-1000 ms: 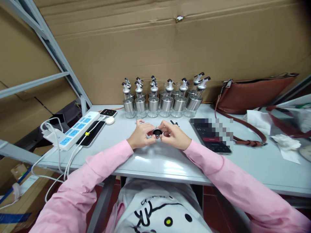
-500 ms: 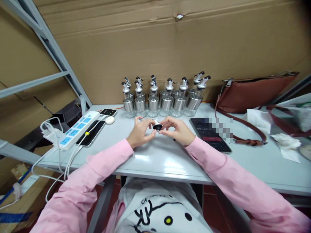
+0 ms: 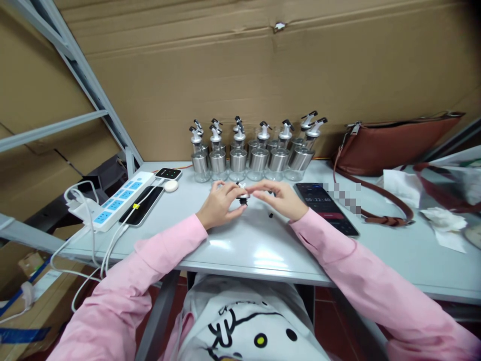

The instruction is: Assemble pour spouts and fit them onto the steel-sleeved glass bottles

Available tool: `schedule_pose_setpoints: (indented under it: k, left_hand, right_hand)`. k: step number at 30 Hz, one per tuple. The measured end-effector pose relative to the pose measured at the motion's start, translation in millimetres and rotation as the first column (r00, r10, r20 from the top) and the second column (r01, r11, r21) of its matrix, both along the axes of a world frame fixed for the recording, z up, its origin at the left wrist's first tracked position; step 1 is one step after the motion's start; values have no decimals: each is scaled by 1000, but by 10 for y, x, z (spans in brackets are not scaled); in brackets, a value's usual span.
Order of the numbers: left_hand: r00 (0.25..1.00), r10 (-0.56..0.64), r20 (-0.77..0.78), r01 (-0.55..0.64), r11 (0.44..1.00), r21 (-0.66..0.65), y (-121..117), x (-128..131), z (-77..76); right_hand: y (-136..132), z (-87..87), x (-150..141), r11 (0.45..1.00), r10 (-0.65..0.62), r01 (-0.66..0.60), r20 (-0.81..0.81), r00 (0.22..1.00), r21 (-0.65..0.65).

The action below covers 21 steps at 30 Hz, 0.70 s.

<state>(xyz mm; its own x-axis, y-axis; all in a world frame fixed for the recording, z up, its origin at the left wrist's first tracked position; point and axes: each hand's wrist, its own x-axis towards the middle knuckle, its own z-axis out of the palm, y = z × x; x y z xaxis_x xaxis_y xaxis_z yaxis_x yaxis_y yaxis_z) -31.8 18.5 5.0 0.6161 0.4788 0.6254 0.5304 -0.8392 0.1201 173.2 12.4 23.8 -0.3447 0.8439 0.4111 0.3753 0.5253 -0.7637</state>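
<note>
Between the thumb and fingers of my left hand [image 3: 221,204] is a bottle pourer spout [image 3: 243,199], silver-white on top with a black ribbed stopper pointing down. My right hand [image 3: 278,198] is at its right side, fingers stretched out and their tips at the top of the spout; whether they press on it is hard to tell. A small black piece [image 3: 270,215] lies on the table under my right hand. Behind my hands stand several glass bottles with steel sleeves [image 3: 238,161], many topped with similar pourers with black levers.
At left lie a power strip [image 3: 103,216] with white cables, a phone [image 3: 145,206], a small device with a screen [image 3: 169,173] and a round white case [image 3: 171,186]. At right are a phone showing a timer [image 3: 330,213], a brown bag [image 3: 391,145] and crumpled tissues [image 3: 443,220].
The pourer has turned more upright, its black stopper now pointing down. My right hand's fingers have loosened from the stopper and shifted to its top right.
</note>
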Motion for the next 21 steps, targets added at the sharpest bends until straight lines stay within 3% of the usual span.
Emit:
schedule_pose_setpoints:
  k: [3,5,7,10,13,17,21]
  left_hand:
    - [1000,4,29,-6,998,57,15,8,-8]
    - [999,-4,37,1,997,79,23,13,-15]
    - [999,-13,33,10,996,89,26,14,-18]
    - [999,-43,26,41,996,80,17,15,-19]
    - [996,-77,38,75,996,56,9,14,-26]
    - [988,-123,98,123,992,7,12,16,-43]
    - [980,-167,113,171,985,-34,10,24,-39]
  right_hand:
    - [97,3,124,964,-267,265,117,957,34]
    - [163,-45,212,904,-419,422,308,854,60]
    - [201,-108,272,863,-478,490,506,718,122]
    - [198,-172,282,855,-459,490,683,568,167]
    - [168,-179,237,857,-447,477,744,496,197]
    - [159,-165,198,853,-472,453,757,453,260]
    - [184,-168,210,854,-488,434,732,476,287]
